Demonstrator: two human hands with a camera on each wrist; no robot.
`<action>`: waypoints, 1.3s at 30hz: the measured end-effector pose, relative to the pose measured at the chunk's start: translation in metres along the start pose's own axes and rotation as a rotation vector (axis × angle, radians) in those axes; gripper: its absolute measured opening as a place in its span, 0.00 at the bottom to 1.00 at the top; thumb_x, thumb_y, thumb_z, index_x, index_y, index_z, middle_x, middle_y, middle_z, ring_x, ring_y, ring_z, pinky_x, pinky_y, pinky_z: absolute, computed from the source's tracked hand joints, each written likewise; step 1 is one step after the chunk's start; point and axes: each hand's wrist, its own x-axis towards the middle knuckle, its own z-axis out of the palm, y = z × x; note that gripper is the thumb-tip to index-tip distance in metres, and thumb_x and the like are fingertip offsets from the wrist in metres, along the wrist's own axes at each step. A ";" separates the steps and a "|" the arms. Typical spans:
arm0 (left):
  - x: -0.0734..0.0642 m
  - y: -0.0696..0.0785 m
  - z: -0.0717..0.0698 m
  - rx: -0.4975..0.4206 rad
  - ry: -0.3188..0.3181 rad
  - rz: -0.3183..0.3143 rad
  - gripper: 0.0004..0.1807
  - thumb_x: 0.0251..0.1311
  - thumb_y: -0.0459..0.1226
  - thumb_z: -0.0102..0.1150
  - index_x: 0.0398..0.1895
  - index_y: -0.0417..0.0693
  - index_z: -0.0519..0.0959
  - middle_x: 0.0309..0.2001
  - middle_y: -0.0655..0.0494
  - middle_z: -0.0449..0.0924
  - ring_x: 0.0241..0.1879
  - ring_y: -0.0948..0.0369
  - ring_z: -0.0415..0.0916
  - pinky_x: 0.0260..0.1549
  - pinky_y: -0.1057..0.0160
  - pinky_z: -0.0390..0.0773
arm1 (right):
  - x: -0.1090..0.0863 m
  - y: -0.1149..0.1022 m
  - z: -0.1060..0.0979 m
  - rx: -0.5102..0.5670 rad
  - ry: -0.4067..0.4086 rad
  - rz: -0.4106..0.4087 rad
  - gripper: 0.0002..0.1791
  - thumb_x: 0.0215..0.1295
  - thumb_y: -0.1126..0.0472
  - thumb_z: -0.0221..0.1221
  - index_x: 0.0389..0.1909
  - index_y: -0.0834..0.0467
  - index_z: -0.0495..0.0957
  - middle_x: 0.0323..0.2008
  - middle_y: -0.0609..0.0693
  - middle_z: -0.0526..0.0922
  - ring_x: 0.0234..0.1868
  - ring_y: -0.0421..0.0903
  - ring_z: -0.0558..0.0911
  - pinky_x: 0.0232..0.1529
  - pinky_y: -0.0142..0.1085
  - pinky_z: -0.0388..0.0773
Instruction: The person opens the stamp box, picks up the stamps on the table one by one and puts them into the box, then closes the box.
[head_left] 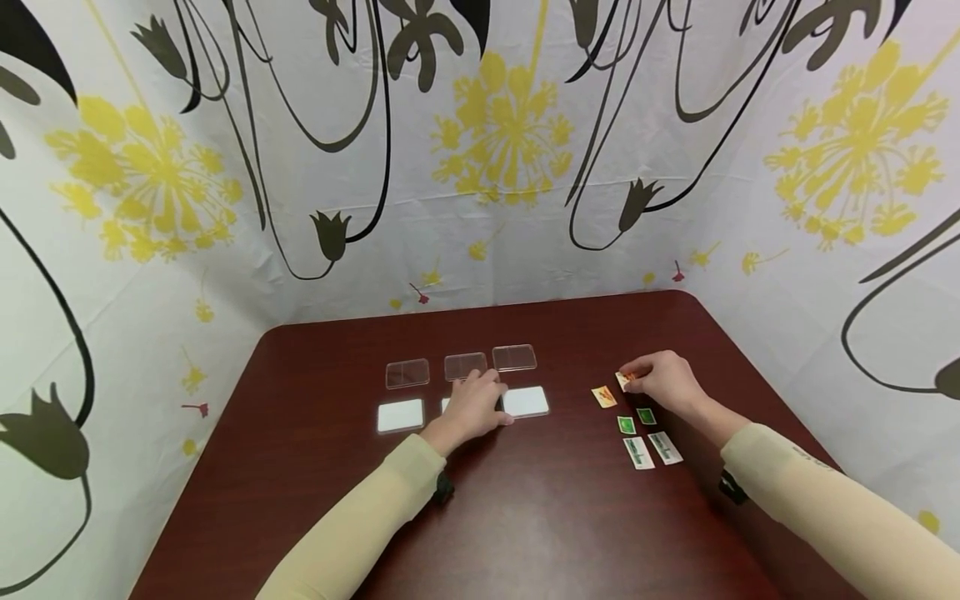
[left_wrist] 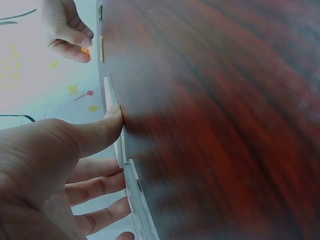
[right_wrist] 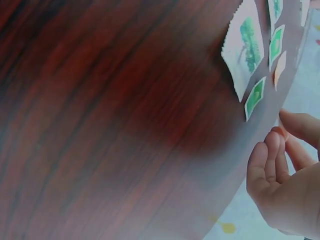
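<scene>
My left hand (head_left: pixel 471 407) rests over the middle of three shallow plastic cases with white insides, largely hiding that one. Its thumb touches the edge of the right white case (head_left: pixel 526 402), and the fingers are loosely extended. The left white case (head_left: pixel 401 416) lies apart from the hand. Over on the right, my right hand (head_left: pixel 670 385) pinches an orange stamp (head_left: pixel 622 381) between thumb and fingertips. Beside it lies another orange stamp (head_left: pixel 603 397). Nearer to me are two small green stamps (head_left: pixel 626 425) and two larger white-and-green stamps (head_left: pixel 638 453) with perforated edges.
Behind the white cases, three clear plastic covers (head_left: pixel 407 374) form a row. Everything lies on a dark reddish wooden table (head_left: pixel 525 517) with rounded far corners. A white curtain (head_left: pixel 495 250) with yellow and grey flowers hangs around the table.
</scene>
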 end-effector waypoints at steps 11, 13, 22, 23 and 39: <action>0.000 -0.001 0.000 -0.006 0.009 0.006 0.30 0.58 0.57 0.70 0.58 0.52 0.83 0.57 0.55 0.75 0.54 0.53 0.70 0.56 0.38 0.70 | 0.002 -0.015 -0.003 0.175 0.005 0.047 0.15 0.61 0.60 0.72 0.49 0.55 0.88 0.50 0.55 0.86 0.47 0.50 0.82 0.38 0.36 0.80; 0.000 -0.001 0.000 -0.004 0.008 0.007 0.29 0.58 0.57 0.70 0.58 0.52 0.83 0.57 0.56 0.75 0.54 0.54 0.70 0.55 0.39 0.70 | 0.003 -0.019 -0.002 0.249 -0.001 0.056 0.16 0.61 0.60 0.71 0.50 0.56 0.87 0.51 0.56 0.85 0.48 0.50 0.82 0.40 0.36 0.80; -0.002 0.000 -0.004 -0.001 0.005 0.030 0.30 0.59 0.57 0.69 0.59 0.52 0.82 0.60 0.54 0.75 0.56 0.52 0.71 0.54 0.39 0.72 | 0.005 -0.035 0.006 0.526 -0.039 0.117 0.22 0.60 0.61 0.71 0.55 0.63 0.84 0.54 0.60 0.83 0.45 0.44 0.83 0.49 0.44 0.81; -0.002 0.000 -0.005 -0.001 0.006 0.031 0.30 0.59 0.57 0.69 0.59 0.51 0.82 0.60 0.54 0.75 0.56 0.52 0.71 0.54 0.39 0.72 | 0.006 -0.037 0.008 0.567 -0.047 0.131 0.22 0.61 0.62 0.71 0.56 0.65 0.83 0.54 0.60 0.82 0.45 0.44 0.84 0.50 0.46 0.81; -0.001 -0.002 -0.001 0.014 0.010 0.031 0.31 0.59 0.58 0.68 0.60 0.52 0.82 0.59 0.54 0.74 0.55 0.53 0.70 0.52 0.43 0.73 | 0.005 -0.073 0.023 0.717 -0.168 0.197 0.21 0.67 0.68 0.62 0.59 0.70 0.78 0.61 0.62 0.77 0.45 0.42 0.83 0.60 0.52 0.72</action>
